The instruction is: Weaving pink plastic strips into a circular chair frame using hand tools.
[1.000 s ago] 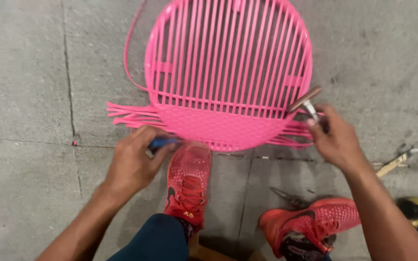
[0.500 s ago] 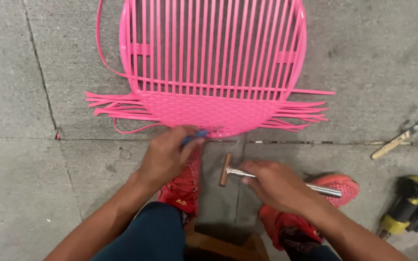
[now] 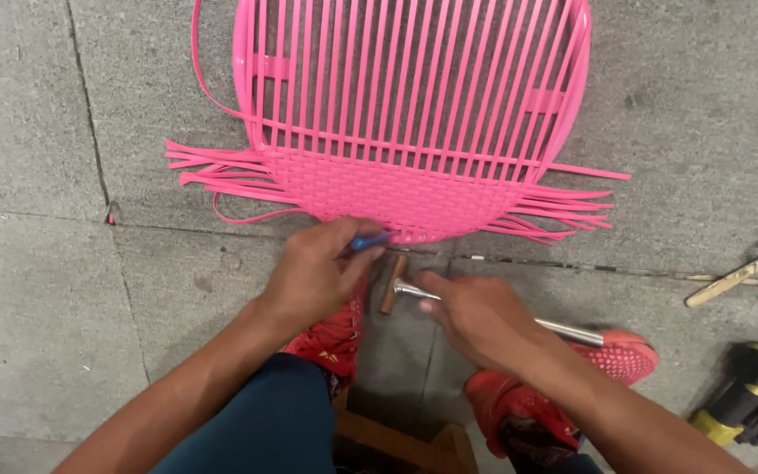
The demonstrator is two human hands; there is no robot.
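A round pink frame (image 3: 410,114) strung with pink plastic strips lies flat on the concrete floor, its near part woven tight, with loose strip ends sticking out on both sides. My left hand (image 3: 313,272) grips a blue-handled tool (image 3: 368,240) pressed against the woven near edge. My right hand (image 3: 475,318) holds a small metal hammer (image 3: 394,284) close behind its head, with the handle running back under my wrist; the head hovers just below the frame's near edge. Red shoes (image 3: 611,360) rest below my hands.
A yellow and black power drill (image 3: 752,395) lies at the right edge. A wooden-handled tool (image 3: 730,281) rests on the floor to the right. A wooden stool edge (image 3: 396,439) shows between my legs. A floor joint runs across below the frame.
My right hand has carried the hammer from the frame's right edge down to the centre beside my left hand. The left hand stays at the woven edge; the view has tilted closer.
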